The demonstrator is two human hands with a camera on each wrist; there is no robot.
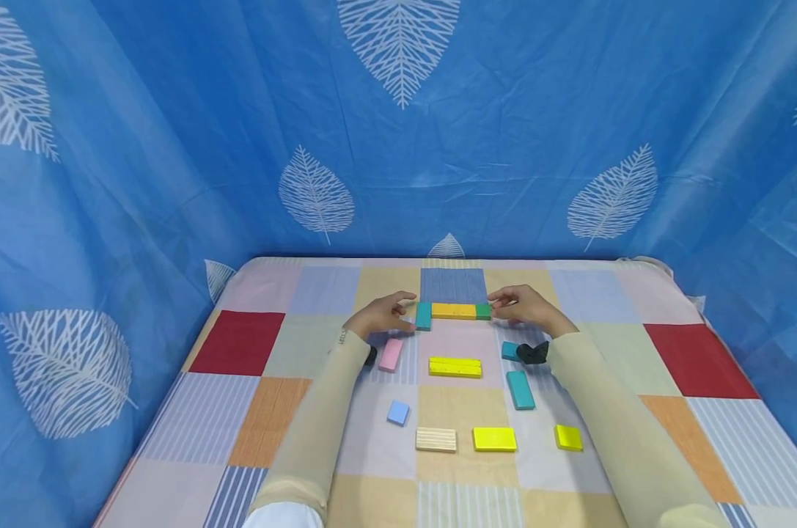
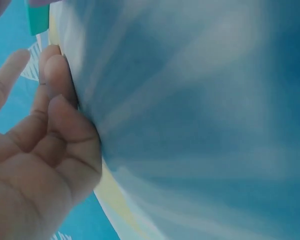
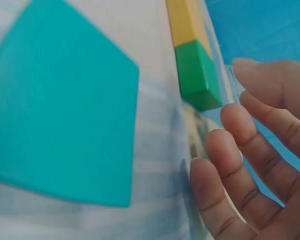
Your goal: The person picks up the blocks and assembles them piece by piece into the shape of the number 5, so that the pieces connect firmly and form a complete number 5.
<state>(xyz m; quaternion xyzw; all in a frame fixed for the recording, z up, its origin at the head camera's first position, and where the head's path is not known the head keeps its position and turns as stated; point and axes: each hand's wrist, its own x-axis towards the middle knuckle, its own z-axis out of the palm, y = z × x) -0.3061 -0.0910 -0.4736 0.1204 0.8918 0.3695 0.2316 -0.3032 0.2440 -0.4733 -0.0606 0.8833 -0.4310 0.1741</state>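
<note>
Fingers parted, head view: left hand [image 1: 383, 314] and right hand [image 1: 529, 306] flanking orange block [image 1: 454, 312]; teal block [image 1: 423, 317] against its left end, green block [image 1: 483, 312] against its right. Left wrist view: fingers loosely curled. Right wrist view: fingers spread beyond orange block's right end.

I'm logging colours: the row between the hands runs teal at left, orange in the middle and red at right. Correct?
Not red: the head view shows a green block at right. The teal block at left and orange section between are correct.
</note>
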